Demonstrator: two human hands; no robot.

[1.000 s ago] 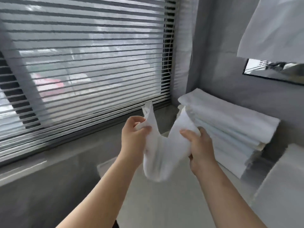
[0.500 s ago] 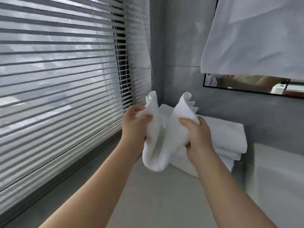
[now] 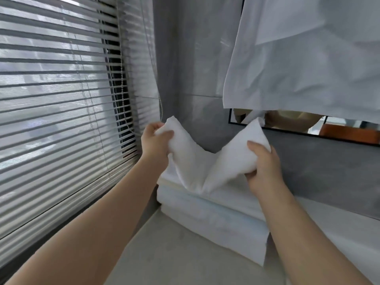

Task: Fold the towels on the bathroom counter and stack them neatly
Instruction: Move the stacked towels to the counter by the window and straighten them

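A small white towel [image 3: 202, 167] hangs in a V between my two hands, its low middle just above the stack. My left hand [image 3: 155, 141] grips the towel's left end, thumb on top. My right hand [image 3: 264, 163] grips the right end, fingers curled under the cloth. Below them a stack of folded white towels [image 3: 213, 219] sits on the pale counter [image 3: 170, 256], pushed against the grey wall in the corner by the window.
Slatted window blinds [image 3: 61, 120] with a hanging cord fill the left side. A white sheet [image 3: 308, 58] drapes over a mirror [image 3: 339, 128] on the grey wall at upper right. Another pale surface [image 3: 349, 223] lies to the right of the stack.
My hands have moved apart and forward over the stack, stretching the bunched towel wider. The view has turned right, bringing the stack under my hands.
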